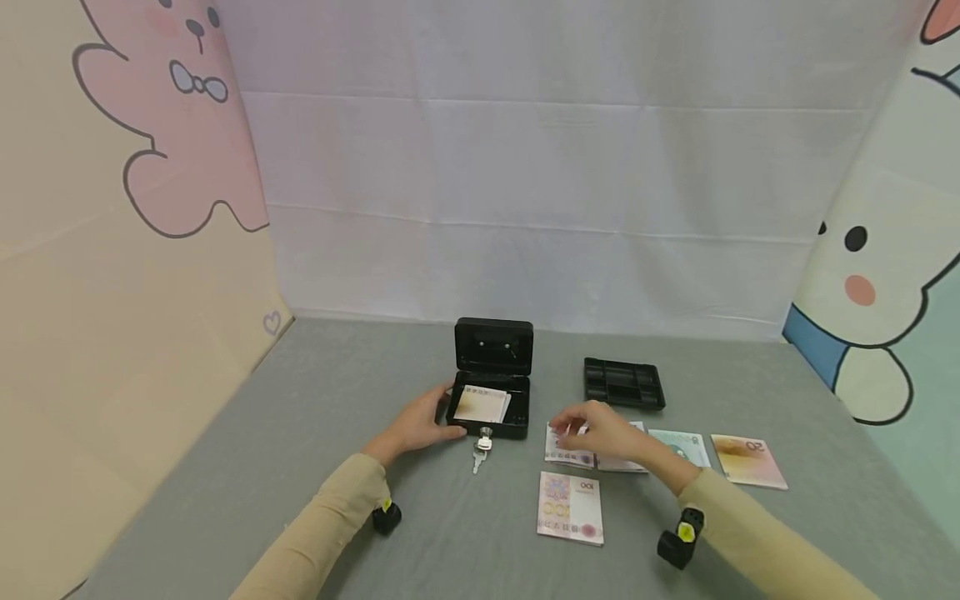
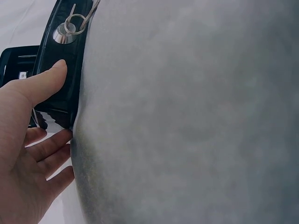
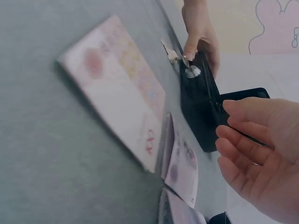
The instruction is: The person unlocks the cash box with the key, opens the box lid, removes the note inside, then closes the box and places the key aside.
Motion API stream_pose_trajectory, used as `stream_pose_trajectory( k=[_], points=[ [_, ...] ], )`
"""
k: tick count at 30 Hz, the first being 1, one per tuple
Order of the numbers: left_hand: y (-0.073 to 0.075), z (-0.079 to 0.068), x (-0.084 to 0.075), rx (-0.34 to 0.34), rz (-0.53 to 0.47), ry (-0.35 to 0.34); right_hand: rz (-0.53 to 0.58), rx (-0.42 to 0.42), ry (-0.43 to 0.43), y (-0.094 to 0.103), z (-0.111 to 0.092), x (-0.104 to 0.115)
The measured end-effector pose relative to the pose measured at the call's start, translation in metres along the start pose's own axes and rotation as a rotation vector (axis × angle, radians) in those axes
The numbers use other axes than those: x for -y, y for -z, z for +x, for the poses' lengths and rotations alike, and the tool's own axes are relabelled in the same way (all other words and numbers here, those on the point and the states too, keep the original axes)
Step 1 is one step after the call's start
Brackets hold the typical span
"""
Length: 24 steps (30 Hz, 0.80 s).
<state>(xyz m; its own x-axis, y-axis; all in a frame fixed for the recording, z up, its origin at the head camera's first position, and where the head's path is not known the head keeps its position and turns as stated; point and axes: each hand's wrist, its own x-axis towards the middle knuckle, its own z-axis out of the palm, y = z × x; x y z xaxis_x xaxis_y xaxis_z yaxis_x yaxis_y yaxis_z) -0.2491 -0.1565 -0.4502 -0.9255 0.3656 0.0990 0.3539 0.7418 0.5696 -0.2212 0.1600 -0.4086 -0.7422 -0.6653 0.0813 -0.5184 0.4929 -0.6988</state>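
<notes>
Nearest on my feed: 100-note stack [image 1: 570,508], flat on the grey tabletop [image 1: 450,533] just this side of the R hand [image 1: 603,429]. I see that hand raised, thumb & fingers loosely bent w/ a gap btwn, nothing in them. Below it, partly hidden, two pinkish stacks [image 1: 567,457]; to its R, a green note [image 1: 686,446], then an orange-pink note [image 1: 750,461] further out. L hand [image 1: 422,421] grips the black cash box [image 1: 507,430] at its near L corner, thumb on the front, fingers along the side. Keys [image 1: 477,459] hang at the lock just R of that thumb. Box sits btwn both hands, lid [image 1: 495,357] up, notes [image 1: 480,404] inside. Beyond R hand: black compartment tray [image 1: 624,392]; far back, white backdrop [image 1: 525,167].
</notes>
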Motion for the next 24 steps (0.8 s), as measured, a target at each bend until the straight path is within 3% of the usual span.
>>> stream_pose_trajectory(
  k=[8, 17, 24],
  points=[
    [0.000, 0.000, -0.001, -0.001, -0.012, -0.001, -0.020, -0.061, 0.009, 0.003, 0.035, 0.003],
    [-0.001, 0.000, 0.000, -0.002, 0.010, 0.006, -0.048, -0.092, -0.083, -0.009, 0.070, 0.012],
    [0.000, -0.001, -0.001, -0.014, -0.014, 0.001, -0.007, -0.081, -0.072, -0.018, 0.088, 0.015]
  ],
)
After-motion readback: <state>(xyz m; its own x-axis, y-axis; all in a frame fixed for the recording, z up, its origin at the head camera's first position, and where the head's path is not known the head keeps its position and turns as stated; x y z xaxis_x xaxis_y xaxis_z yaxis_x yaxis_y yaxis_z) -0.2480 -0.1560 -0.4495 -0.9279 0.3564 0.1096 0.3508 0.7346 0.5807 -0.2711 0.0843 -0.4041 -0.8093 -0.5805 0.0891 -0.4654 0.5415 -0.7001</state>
